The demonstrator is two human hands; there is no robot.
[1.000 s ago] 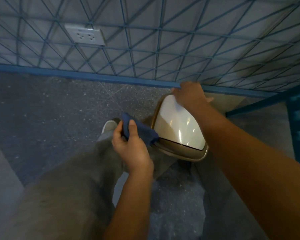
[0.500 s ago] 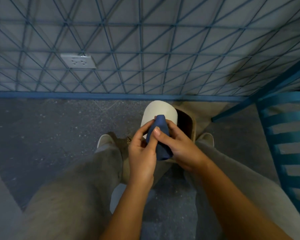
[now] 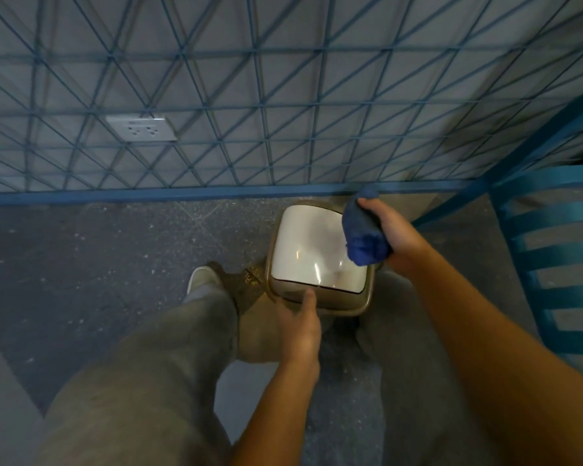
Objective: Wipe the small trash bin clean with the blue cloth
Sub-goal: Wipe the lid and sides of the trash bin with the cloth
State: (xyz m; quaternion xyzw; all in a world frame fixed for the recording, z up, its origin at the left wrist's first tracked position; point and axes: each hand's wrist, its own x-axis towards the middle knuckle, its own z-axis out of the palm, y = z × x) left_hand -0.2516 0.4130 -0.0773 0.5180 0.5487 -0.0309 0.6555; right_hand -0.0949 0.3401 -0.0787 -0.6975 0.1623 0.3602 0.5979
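One trash bin [image 3: 318, 257] standing up, one blue cloth [image 3: 364, 233]
The right hand [image 3: 396, 235] squeezes the rolled cloth, lying near-to-far; the left hand [image 3: 298, 326] has its thumb on the rim — fingers hidden, can't tell.

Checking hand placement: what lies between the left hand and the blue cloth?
The head view shows the bin's white lid between them: left hand at its near rim, blue cloth, gripped by the right hand, at its right edge.
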